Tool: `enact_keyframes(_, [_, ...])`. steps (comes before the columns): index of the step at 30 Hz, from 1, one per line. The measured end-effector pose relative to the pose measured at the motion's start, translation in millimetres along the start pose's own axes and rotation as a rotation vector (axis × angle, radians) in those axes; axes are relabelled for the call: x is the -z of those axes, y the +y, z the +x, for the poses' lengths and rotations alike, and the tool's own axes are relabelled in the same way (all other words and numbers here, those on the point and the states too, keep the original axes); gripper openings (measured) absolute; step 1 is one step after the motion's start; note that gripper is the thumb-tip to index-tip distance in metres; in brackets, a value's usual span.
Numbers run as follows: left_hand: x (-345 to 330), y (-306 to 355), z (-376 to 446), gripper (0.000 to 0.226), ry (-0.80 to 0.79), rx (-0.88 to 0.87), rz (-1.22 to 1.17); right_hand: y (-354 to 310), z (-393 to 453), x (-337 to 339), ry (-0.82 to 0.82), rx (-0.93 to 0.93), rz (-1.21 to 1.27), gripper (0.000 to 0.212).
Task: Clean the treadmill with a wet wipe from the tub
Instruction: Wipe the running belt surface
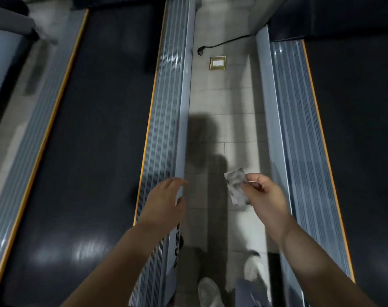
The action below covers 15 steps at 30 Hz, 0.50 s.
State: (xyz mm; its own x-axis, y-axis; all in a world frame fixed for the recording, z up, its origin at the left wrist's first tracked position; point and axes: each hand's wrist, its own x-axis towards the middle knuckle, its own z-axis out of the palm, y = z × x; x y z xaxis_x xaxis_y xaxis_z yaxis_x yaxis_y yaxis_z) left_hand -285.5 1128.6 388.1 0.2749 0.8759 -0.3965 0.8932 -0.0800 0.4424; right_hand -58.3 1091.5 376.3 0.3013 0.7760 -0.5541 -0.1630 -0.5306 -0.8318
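Fingers (253,185) of the right hand (266,196) pinch a crumpled, grey-smudged wet wipe (237,187); the left hand (164,202) hangs relaxed and spread, gripping nothing. Left of the tiled floor (221,103) aisle runs the treadmill (100,129), its ribbed side rail (166,107) beneath the left hand. Another treadmill (343,129) lies right of the aisle. The wipe hovers above the aisle. White shoes (208,289) stand on the floor.

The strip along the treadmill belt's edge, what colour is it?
Yellow-orange strip, clearest in the head view.
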Motion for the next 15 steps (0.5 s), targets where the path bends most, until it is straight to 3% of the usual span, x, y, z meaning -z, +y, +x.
enact_keyframes(6, [8.8,14.5,87.3,0.043,-0.068,-0.020,0.158,-31.8,98.3,20.5,0.005,0.050,-0.185,0.004])
enact_keyframes(9, [11.0,22.6,142.3,0.044,-0.028,-0.014,0.156,-44.5,150.2,28.2,0.035,0.085,-0.199,0.005])
enact_keyframes(15, [21.1,5.0,225.9,0.044,0.030,0.080,0.064,-61.9,237.9,-0.8,0.027,0.037,-0.032,0.006])
